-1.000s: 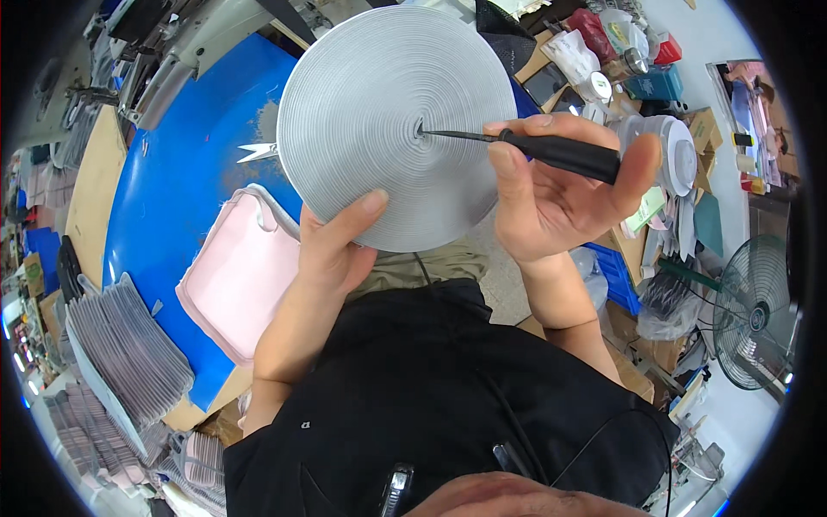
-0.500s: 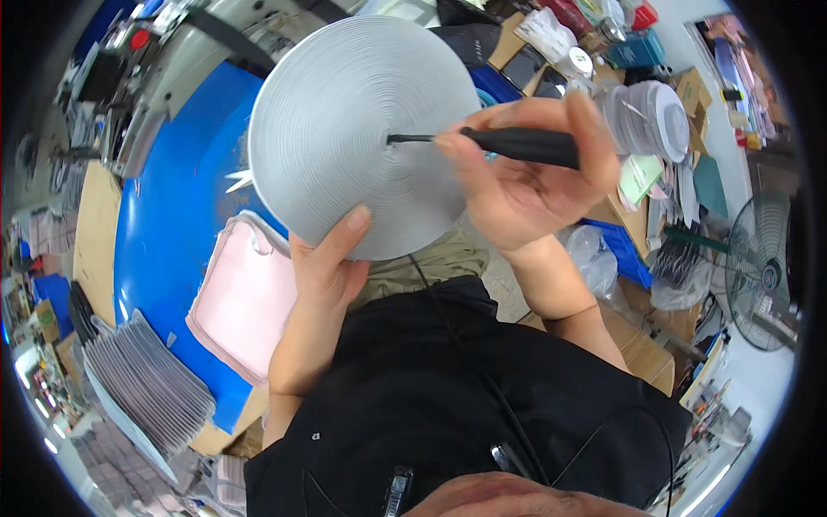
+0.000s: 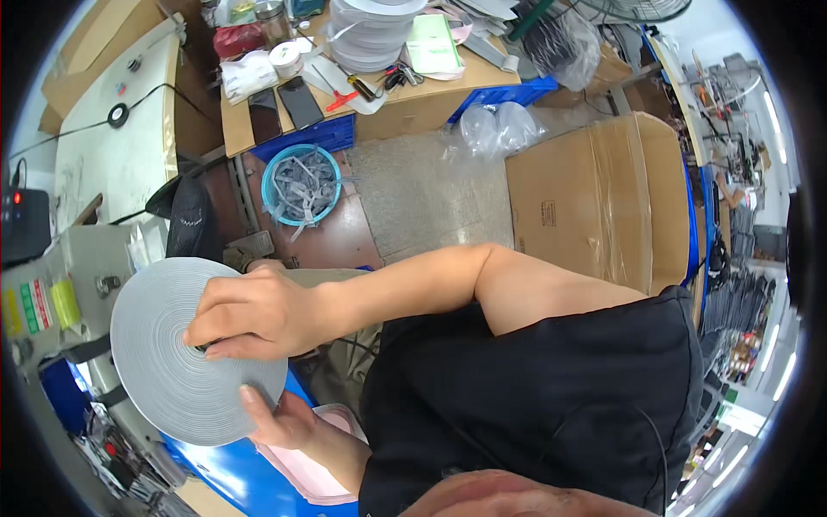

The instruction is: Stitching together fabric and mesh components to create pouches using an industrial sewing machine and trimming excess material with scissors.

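A large flat roll of grey ribbed tape [image 3: 164, 379] is held up at the left, its coiled face toward me. My left hand [image 3: 293, 422] grips its lower right edge, the thumb on the face and the other fingers mostly behind it. At the centre of the coil, my right hand [image 3: 258, 314] is closed round a thin-shafted, black-handled tool [image 3: 203, 347], of which only a dark bit shows under the fingers. Below the roll, a pink padded fabric piece [image 3: 289, 465] with a raised edge lies on a blue surface [image 3: 224, 474], partly covered by my left arm.
A blue basket [image 3: 336, 194] of grey scraps stands on the floor. Beyond it, a wooden desk [image 3: 401, 121] bears stacked tape rolls [image 3: 370, 39], two phones [image 3: 300, 103] and a yellow-black screwdriver [image 3: 362, 87]. A big cardboard box [image 3: 560, 207] stands right, a machine [image 3: 86, 250] left.
My view has swung right, so the roll and both hands now appear further left and lower. My right hand has turned over, its back now showing and hiding the tool's handle.
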